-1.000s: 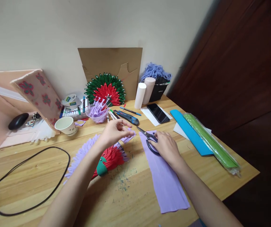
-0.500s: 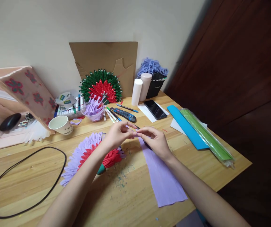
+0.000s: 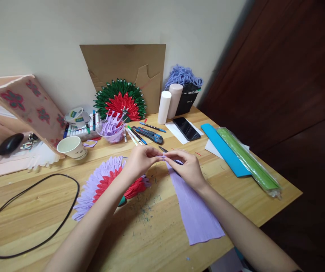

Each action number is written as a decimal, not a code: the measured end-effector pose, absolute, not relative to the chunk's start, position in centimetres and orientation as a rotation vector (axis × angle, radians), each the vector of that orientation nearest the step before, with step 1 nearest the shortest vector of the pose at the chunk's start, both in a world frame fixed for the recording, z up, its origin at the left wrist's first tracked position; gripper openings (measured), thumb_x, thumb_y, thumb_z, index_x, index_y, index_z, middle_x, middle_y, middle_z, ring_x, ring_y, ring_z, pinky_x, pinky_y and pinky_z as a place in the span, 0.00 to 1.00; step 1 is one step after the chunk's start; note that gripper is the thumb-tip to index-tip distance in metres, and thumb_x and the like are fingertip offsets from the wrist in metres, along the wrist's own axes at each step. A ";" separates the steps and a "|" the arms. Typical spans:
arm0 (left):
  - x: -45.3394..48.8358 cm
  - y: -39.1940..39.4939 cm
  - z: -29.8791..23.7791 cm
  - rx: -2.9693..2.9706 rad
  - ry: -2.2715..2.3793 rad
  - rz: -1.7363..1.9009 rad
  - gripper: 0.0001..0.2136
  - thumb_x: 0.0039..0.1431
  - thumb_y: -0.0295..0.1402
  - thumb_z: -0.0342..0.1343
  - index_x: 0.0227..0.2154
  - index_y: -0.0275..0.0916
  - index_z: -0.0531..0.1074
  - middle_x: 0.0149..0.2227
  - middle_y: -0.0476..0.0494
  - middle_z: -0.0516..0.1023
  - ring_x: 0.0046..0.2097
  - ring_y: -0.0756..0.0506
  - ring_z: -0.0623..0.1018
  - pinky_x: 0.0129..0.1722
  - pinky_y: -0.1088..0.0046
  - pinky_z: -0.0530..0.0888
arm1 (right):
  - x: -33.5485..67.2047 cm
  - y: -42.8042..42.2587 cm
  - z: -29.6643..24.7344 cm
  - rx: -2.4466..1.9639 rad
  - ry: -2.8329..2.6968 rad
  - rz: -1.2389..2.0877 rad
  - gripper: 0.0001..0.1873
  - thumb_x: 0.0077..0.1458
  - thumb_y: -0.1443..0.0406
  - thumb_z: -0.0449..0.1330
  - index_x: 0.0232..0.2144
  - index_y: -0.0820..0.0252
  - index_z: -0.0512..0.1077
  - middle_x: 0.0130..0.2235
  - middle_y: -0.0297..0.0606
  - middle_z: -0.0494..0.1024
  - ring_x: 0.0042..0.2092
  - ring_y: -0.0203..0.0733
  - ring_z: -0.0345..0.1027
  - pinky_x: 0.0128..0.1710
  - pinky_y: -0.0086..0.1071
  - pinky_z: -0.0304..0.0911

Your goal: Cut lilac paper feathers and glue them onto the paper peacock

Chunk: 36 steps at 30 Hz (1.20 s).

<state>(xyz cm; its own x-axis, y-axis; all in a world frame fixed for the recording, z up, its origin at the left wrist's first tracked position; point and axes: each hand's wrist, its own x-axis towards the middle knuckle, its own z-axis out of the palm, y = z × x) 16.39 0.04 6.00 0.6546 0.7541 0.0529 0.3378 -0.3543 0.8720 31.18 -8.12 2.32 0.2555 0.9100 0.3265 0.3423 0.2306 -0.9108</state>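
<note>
Fingertip to fingertip, my left hand (image 3: 141, 160) and my right hand (image 3: 189, 168) pinch a small piece of purple crepe paper (image 3: 164, 157). Whether this bit joins the long strip below is hidden by my fingers. That purple crepe paper strip (image 3: 197, 215) runs from under my right hand toward the table's front edge. A dark pointed tool (image 3: 163, 149) pokes out from beneath the right hand, the rest of it covered. Left of the strip, partly behind my left forearm, lies a fan-shaped craft of purple and red paper petals (image 3: 90, 196).
Behind my hands are a utility knife (image 3: 151, 136), several pens, a bowl of purple paper pieces (image 3: 113, 132) and a phone (image 3: 187, 128). A paper cup (image 3: 71, 147) and a black cable (image 3: 77, 196) are on the left. Green wrapped paper (image 3: 248, 162) lies right, near the table edge.
Both hands stay at nearly the same spot, fingers still pinched together, with the right fingers slightly shifted. More of the dark tool's tip shows now. The camera view has tilted slightly.
</note>
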 end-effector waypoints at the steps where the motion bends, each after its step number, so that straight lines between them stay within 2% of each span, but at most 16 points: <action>1: 16.4 0.0 6.0 1.963 0.863 0.567 0.08 0.47 0.34 0.60 0.29 0.34 0.77 0.29 0.40 0.80 0.31 0.46 0.78 0.31 0.73 0.72 | 31.2 -8.1 2.3 -1.339 -1.313 0.614 0.07 0.49 0.64 0.61 0.33 0.60 0.75 0.34 0.38 0.78 0.36 0.39 0.73 0.39 0.32 0.69; 5: 16.5 -0.1 6.1 1.980 0.896 0.554 0.08 0.46 0.34 0.61 0.27 0.34 0.77 0.28 0.41 0.80 0.30 0.46 0.77 0.28 0.74 0.71 | 31.3 -8.1 2.3 -1.341 -1.356 0.596 0.06 0.49 0.64 0.60 0.31 0.60 0.74 0.32 0.37 0.77 0.34 0.39 0.72 0.37 0.32 0.69; 10: 16.6 -0.2 6.2 1.990 0.876 0.535 0.09 0.47 0.36 0.60 0.26 0.33 0.77 0.28 0.41 0.80 0.29 0.47 0.76 0.27 0.75 0.70 | 31.5 -8.2 2.6 -1.369 -1.486 0.419 0.03 0.50 0.68 0.59 0.29 0.59 0.72 0.30 0.36 0.74 0.33 0.38 0.70 0.35 0.32 0.66; 16: 16.6 -0.3 5.7 2.042 0.815 0.547 0.06 0.48 0.31 0.57 0.27 0.33 0.76 0.26 0.42 0.79 0.28 0.49 0.76 0.27 0.76 0.71 | 31.7 -8.2 2.6 -1.357 -1.620 0.236 0.04 0.49 0.71 0.58 0.27 0.58 0.71 0.29 0.34 0.73 0.32 0.37 0.67 0.36 0.31 0.64; 22: 16.3 -0.3 6.2 1.964 0.851 0.587 0.04 0.45 0.27 0.55 0.24 0.32 0.74 0.24 0.44 0.77 0.27 0.50 0.75 0.28 0.77 0.71 | 31.8 -8.3 2.7 -1.380 -1.582 0.229 0.04 0.46 0.72 0.59 0.25 0.59 0.70 0.27 0.33 0.72 0.30 0.36 0.67 0.34 0.31 0.63; 26: 16.0 0.1 6.7 1.844 0.900 0.635 0.06 0.46 0.30 0.57 0.26 0.32 0.73 0.26 0.43 0.77 0.28 0.50 0.75 0.28 0.76 0.71 | 31.9 -8.3 2.7 -1.404 -1.491 0.281 0.04 0.46 0.72 0.59 0.25 0.60 0.70 0.27 0.33 0.72 0.29 0.35 0.67 0.32 0.30 0.64; 29: 16.2 0.1 6.6 1.729 0.833 0.519 0.08 0.46 0.32 0.58 0.28 0.31 0.74 0.27 0.42 0.78 0.28 0.51 0.75 0.29 0.77 0.71 | 31.9 -8.2 2.5 -1.391 -1.455 0.327 0.02 0.47 0.71 0.59 0.26 0.60 0.70 0.28 0.33 0.73 0.29 0.35 0.68 0.32 0.29 0.65; 36: 17.0 -0.1 5.1 1.674 0.717 0.418 0.06 0.48 0.30 0.57 0.25 0.31 0.74 0.25 0.44 0.77 0.26 0.52 0.73 0.28 0.77 0.68 | 31.8 -8.3 2.7 -1.375 -1.532 0.288 0.04 0.49 0.70 0.58 0.30 0.58 0.72 0.30 0.35 0.74 0.31 0.36 0.68 0.33 0.31 0.65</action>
<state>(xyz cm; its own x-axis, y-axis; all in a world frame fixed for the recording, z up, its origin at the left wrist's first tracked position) 17.03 -0.15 5.05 0.7448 0.6586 -0.1075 0.2304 -0.1026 0.9677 31.79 -8.25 2.68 0.1639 0.8457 0.5078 0.6035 0.3213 -0.7298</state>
